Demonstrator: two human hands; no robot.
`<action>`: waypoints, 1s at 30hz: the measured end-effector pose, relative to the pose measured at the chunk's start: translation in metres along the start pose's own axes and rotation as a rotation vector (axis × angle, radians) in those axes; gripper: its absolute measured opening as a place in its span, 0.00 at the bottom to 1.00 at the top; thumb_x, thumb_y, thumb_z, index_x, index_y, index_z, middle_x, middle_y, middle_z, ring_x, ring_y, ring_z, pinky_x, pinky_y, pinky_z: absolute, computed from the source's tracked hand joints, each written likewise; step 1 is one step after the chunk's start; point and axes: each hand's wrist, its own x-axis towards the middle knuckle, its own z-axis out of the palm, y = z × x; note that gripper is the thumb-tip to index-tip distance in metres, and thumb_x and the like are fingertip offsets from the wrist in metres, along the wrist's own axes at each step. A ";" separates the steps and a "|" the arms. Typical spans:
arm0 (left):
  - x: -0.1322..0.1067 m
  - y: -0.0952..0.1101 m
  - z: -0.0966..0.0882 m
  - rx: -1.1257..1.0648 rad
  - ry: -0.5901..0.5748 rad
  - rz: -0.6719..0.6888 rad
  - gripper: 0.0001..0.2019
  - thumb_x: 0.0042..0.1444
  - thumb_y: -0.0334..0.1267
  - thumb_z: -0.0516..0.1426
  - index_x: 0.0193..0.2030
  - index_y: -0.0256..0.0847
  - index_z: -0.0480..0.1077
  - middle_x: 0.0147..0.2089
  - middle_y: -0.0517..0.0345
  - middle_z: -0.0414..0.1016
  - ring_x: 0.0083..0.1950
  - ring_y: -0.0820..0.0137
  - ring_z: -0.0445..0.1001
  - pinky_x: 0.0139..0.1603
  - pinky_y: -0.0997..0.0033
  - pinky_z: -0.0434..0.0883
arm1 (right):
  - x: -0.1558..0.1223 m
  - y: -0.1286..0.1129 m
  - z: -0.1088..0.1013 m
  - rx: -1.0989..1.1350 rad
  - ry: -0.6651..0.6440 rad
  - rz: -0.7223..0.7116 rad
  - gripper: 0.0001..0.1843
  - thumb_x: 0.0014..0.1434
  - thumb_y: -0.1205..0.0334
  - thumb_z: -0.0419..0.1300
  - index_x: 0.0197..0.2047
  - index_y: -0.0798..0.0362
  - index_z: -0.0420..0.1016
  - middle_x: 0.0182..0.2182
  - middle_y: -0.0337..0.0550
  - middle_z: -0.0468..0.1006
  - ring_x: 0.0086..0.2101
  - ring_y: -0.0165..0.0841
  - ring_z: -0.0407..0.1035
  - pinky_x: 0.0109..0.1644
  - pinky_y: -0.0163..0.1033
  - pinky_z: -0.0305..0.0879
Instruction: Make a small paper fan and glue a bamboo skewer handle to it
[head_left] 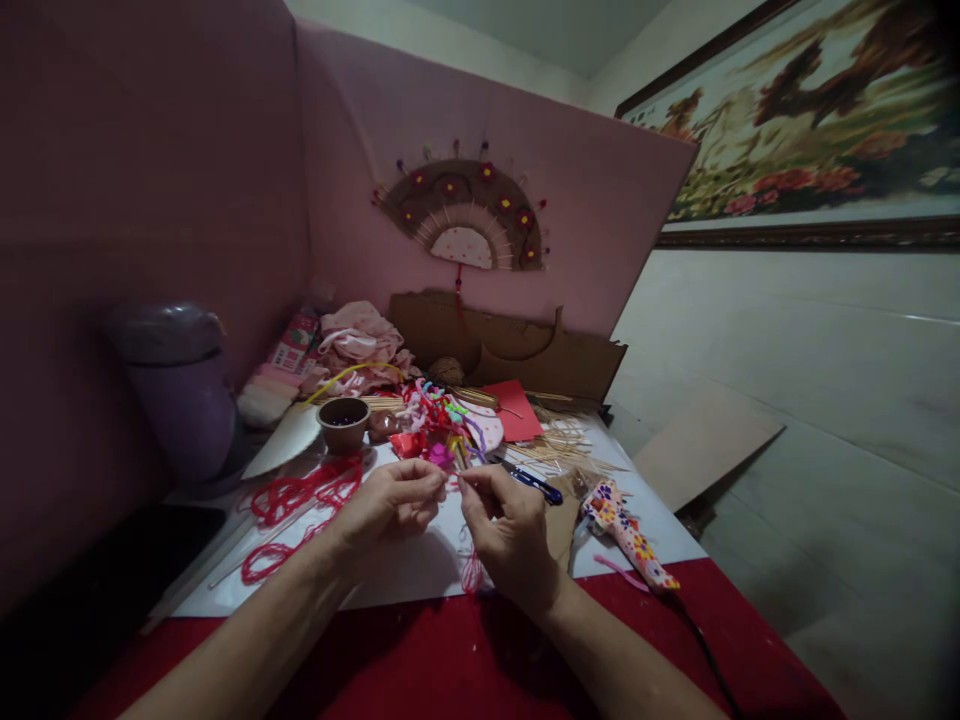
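My left hand [403,495] is closed in a pinch over the middle of the white sheet. Its fingertips almost meet those of my right hand [510,525], which pinches too. A short bit of red thread shows between the two pinches; its details are too small to make out. Below my right hand, a small looped bundle of red thread [471,572] lies or hangs over the sheet. Loose red yarn [277,502] lies in coils left of my left hand. Just beyond my right hand is a blue utility knife [534,484]. Colourful pipe cleaners [439,410] are heaped beyond both hands.
At left stands a purple bin [180,390]; a brown cup [343,428] sits nearer the middle. A flower-patterned glue gun [628,535] trails its cord at right. Thin sticks [562,445], red paper [514,410] and cardboard [510,340] lie behind. A decorated fan [469,210] hangs on the pink panel.
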 end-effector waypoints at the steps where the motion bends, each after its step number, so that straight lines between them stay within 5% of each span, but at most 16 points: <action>1: 0.000 0.000 0.000 0.012 -0.010 -0.007 0.08 0.41 0.32 0.64 0.28 0.33 0.71 0.25 0.58 0.69 0.19 0.83 0.58 0.18 0.79 0.49 | 0.000 0.000 0.000 -0.002 0.004 0.002 0.06 0.57 0.67 0.54 0.35 0.55 0.73 0.25 0.43 0.76 0.23 0.29 0.66 0.25 0.32 0.59; 5: -0.001 -0.001 0.000 0.071 -0.033 -0.019 0.10 0.39 0.33 0.66 0.29 0.32 0.73 0.21 0.61 0.66 0.18 0.82 0.58 0.18 0.79 0.49 | 0.001 0.000 -0.001 -0.006 -0.007 -0.005 0.06 0.57 0.67 0.54 0.35 0.55 0.73 0.25 0.43 0.76 0.24 0.29 0.67 0.26 0.32 0.59; 14: -0.001 -0.004 0.001 0.158 -0.041 -0.008 0.21 0.48 0.55 0.57 0.24 0.35 0.65 0.15 0.64 0.60 0.11 0.85 0.48 0.12 0.79 0.39 | 0.000 0.001 0.000 -0.014 -0.045 -0.077 0.06 0.57 0.69 0.53 0.34 0.55 0.72 0.25 0.42 0.75 0.25 0.29 0.67 0.27 0.32 0.58; 20: -0.001 -0.006 -0.001 0.156 -0.063 0.061 0.15 0.48 0.47 0.60 0.25 0.38 0.61 0.17 0.67 0.61 0.13 0.84 0.48 0.12 0.81 0.40 | -0.001 0.002 0.001 -0.047 -0.061 -0.102 0.07 0.57 0.68 0.53 0.36 0.55 0.72 0.26 0.42 0.76 0.25 0.29 0.68 0.29 0.33 0.59; 30: 0.007 -0.009 -0.004 0.186 -0.056 0.119 0.17 0.44 0.47 0.62 0.22 0.37 0.62 0.15 0.67 0.59 0.11 0.84 0.47 0.11 0.80 0.41 | 0.001 0.002 0.002 -0.064 -0.089 -0.054 0.07 0.58 0.65 0.54 0.36 0.55 0.72 0.26 0.43 0.76 0.25 0.30 0.68 0.29 0.32 0.59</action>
